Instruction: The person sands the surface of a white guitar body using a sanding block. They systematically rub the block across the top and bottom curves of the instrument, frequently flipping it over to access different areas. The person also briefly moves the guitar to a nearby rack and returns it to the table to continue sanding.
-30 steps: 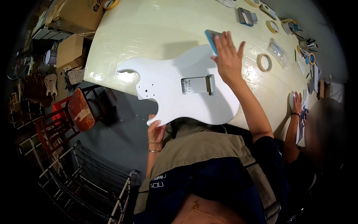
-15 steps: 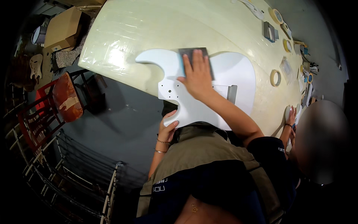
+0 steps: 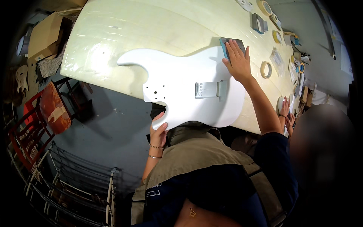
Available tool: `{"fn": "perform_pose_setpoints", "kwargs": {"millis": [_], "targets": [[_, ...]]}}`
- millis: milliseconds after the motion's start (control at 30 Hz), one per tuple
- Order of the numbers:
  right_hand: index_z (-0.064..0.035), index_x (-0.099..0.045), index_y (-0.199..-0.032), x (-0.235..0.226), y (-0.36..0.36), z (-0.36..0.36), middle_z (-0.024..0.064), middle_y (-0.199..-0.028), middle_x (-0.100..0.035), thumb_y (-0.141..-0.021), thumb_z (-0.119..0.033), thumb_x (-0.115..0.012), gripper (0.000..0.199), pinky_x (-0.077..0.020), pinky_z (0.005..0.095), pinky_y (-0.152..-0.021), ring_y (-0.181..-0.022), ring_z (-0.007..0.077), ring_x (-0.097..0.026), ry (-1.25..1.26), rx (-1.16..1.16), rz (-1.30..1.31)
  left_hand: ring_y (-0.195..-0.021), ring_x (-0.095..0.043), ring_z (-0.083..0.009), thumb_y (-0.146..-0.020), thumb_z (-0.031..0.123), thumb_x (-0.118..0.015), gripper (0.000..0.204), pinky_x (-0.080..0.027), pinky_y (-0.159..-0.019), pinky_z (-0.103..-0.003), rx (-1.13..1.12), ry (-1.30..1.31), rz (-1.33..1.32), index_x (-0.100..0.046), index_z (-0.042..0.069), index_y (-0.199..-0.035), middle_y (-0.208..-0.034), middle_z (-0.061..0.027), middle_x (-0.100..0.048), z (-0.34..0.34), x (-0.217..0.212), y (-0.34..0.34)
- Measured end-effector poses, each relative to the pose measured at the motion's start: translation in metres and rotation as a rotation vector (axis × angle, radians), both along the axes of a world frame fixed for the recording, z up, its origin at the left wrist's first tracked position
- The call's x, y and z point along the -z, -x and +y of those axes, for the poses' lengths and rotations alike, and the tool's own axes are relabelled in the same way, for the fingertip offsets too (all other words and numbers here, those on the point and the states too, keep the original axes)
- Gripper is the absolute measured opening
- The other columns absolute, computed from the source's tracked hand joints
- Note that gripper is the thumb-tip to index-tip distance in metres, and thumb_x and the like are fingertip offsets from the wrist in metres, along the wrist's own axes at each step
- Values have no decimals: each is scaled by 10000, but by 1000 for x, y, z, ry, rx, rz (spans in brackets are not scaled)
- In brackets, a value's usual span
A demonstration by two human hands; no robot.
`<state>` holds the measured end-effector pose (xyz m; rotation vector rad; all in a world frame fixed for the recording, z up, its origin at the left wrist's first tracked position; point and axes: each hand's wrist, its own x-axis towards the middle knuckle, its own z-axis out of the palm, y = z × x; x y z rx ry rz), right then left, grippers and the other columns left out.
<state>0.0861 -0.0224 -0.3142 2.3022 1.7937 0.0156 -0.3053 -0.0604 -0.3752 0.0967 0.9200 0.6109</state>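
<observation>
A white electric guitar body (image 3: 181,72) lies face down or back up on the table's near edge, with screw holes and a rectangular cavity showing. My left hand (image 3: 159,126) grips the tip of its near horn, thumb on top and fingers underneath. Over at the body's far right edge, my right hand (image 3: 239,62) presses a dark grey sanding block (image 3: 238,42) with a blue-teal side. The fingers of that hand lie stretched over the block and the thumb is spread. Part of the block is hidden beneath the palm.
The pale table (image 3: 113,26) carries masking tape rolls (image 3: 266,70), a grey block (image 3: 258,23) and a clear plastic bag (image 3: 277,61). At right, a co-worker's hands (image 3: 284,108) rest on another white piece. A red chair (image 3: 55,108) and a metal rack (image 3: 75,178) stand left.
My right hand has slid the sanding block rightward, from the body's upper middle to its far right edge, uncovering the cavity. My left hand keeps its hold on the horn. The view has shifted slightly.
</observation>
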Motion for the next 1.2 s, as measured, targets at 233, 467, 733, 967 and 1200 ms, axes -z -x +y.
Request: {"fn": "perform_pose_setpoints", "kwargs": {"millis": [233, 467, 733, 967, 1200], "targets": [[17, -263, -1435, 13, 175, 55, 194, -1503, -248, -776, -342, -671, 854, -142, 504, -1127, -1403, 331, -220, -151, -243, 502, -977, -596, -170, -757, 28, -706, 538, -508, -814, -267, 45, 2, 17, -492, -48, -1245, -1122, -121, -588, 1, 7, 4], [-34, -346, -1411, 8, 219, 125, 116, -1489, -313, -827, -471, -572, 764, -188, 466, -1123, -1388, 259, -264, -161, -650, 446, -874, -582, -104, -746, 11, -710, 506, -488, -712, -210, 25, 3, 22, -527, -45, -1214, -1052, -78, -604, -2, 5, 3], [-77, -329, -1430, 7, 209, 150, 81, -1499, -306, -859, -458, -536, 717, -175, 460, -1129, -1382, 230, -275, -167, -766, 421, -1025, -577, -166, -734, 8, -720, 530, -458, -910, -288, 94, -69, -27, -525, -60, -1222, -1115, -108, -600, 4, 7, 3], [-107, -287, -1452, 6, 177, 108, 63, -1513, -284, -873, -442, -534, 713, -154, 453, -1142, -1398, 209, -247, -25, -753, 409, -1032, -568, -152, -741, 25, -731, 564, -450, -922, -277, 85, -55, -63, -503, -50, -1251, -1150, -106, -588, 10, 8, 3], [-101, -324, -1440, 7, 214, 70, 57, -1494, -331, -858, -378, -540, 680, -199, 467, -1122, -1378, 189, -304, -101, -594, 423, -957, -579, -146, -736, 26, -729, 584, -497, -805, -248, 85, -15, -98, -478, -17, -1261, -1092, -77, -571, 2, 19, 7]]}}
